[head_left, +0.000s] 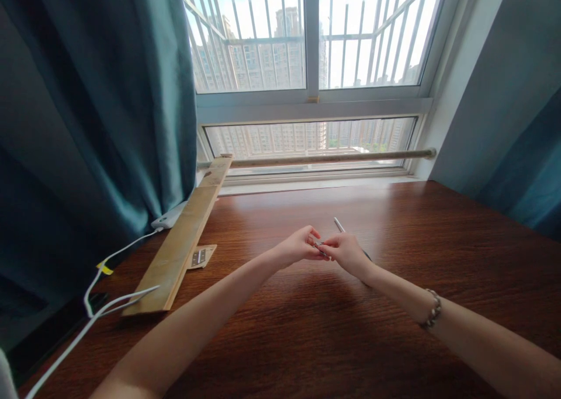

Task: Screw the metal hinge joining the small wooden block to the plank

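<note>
My left hand (305,244) and my right hand (346,252) meet above the brown wooden table (280,340). Between their fingertips is a small, thin, silvery object (322,249), too small and too covered to name. Both hands are closed, pinching it from either side. A slim silver rod (338,224) shows beyond my right hand. The hand and wrist hide its middle, and a dark part of it comes out near the wrist. On my right wrist sits a beaded bracelet (433,309).
At left a long wooden board (184,235) leans toward the window. Beside it are a small card (203,257), a white power strip (170,217) and white cables (65,358). A blue curtain (144,95) hangs there. A horizontal pole (333,157) crosses before the window.
</note>
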The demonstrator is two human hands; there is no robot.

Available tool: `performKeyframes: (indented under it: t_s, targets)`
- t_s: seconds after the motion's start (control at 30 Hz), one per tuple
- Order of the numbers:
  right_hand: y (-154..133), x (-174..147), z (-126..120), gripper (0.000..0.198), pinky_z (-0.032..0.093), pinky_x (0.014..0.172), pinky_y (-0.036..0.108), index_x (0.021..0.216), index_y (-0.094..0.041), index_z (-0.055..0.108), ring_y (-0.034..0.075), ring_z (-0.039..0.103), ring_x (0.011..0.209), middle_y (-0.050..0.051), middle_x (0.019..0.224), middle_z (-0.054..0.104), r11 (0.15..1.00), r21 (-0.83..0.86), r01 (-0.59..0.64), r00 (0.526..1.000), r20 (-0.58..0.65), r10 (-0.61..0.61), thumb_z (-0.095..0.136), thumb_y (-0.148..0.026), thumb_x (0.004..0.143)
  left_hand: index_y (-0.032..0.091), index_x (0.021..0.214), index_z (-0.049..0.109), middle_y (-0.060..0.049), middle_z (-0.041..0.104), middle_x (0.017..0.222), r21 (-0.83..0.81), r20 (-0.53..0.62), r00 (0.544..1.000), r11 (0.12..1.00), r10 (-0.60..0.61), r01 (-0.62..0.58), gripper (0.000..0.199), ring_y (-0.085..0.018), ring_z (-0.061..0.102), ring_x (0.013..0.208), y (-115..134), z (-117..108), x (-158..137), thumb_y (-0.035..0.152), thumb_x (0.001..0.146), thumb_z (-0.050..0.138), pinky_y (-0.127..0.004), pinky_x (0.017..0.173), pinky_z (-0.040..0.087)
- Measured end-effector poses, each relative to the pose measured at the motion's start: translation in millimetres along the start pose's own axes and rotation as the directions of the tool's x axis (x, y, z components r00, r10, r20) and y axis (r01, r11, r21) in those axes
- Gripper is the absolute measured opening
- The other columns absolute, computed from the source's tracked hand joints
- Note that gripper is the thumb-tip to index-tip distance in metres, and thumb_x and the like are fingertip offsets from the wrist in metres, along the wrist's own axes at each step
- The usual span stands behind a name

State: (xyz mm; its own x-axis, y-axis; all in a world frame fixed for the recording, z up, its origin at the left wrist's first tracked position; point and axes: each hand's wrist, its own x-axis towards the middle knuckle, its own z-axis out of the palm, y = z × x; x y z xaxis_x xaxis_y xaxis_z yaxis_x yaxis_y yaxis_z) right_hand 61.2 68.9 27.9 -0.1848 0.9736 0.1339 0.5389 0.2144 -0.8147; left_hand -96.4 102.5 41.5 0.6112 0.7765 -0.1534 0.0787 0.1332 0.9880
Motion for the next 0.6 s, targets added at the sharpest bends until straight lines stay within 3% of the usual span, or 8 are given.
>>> performKeyframes:
  t_s: [0.2,0.4,0.6]
  targets:
    - [1.3,-9.7,-0.4,0.028,0.032,0.058,0.023,0.055,-0.015,0.065,0.009,0.048,0.058,0.000,0.061,0.054,0.977,-0.174,0.122,0.985,-0.102,-0.141,0.058,-0.022,0.081,0.016,0.090,0.044,-0.004,0.066,0.065,-0.041,-0.051,0.999,0.999,-0.010,0.008,0.052,-0.020,0.068,0.064,5.9,1.5,0.1,0.022,0.055,0.083,-0.040,0.076,0.052]
    - [1.8,-7.8,-2.0,0.031,0.031,0.055,0.023,0.050,-0.015,0.062,0.009,0.043,0.053,-0.001,0.058,0.049,0.935,-0.341,0.097,0.981,-0.126,-0.147,0.063,-0.024,0.080,0.013,0.098,0.046,-0.004,0.065,0.063,-0.021,-0.098,0.994,0.998,-0.053,0.051,0.058,-0.021,0.067,0.061,7.7,3.4,1.1,0.021,0.055,0.084,-0.043,0.073,0.053]
    - [6.8,-2.8,-10.4,0.025,0.035,0.060,0.024,0.068,-0.017,0.070,0.012,0.052,0.061,0.005,0.075,0.060,0.821,-0.560,0.111,0.984,-0.053,-0.169,0.053,-0.020,0.085,0.013,0.131,0.032,-0.010,0.069,0.085,-0.239,0.019,0.997,0.968,-0.069,0.071,0.094,-0.022,0.068,0.081,7.3,5.1,5.6,0.009,0.053,0.082,-0.042,0.090,0.045]
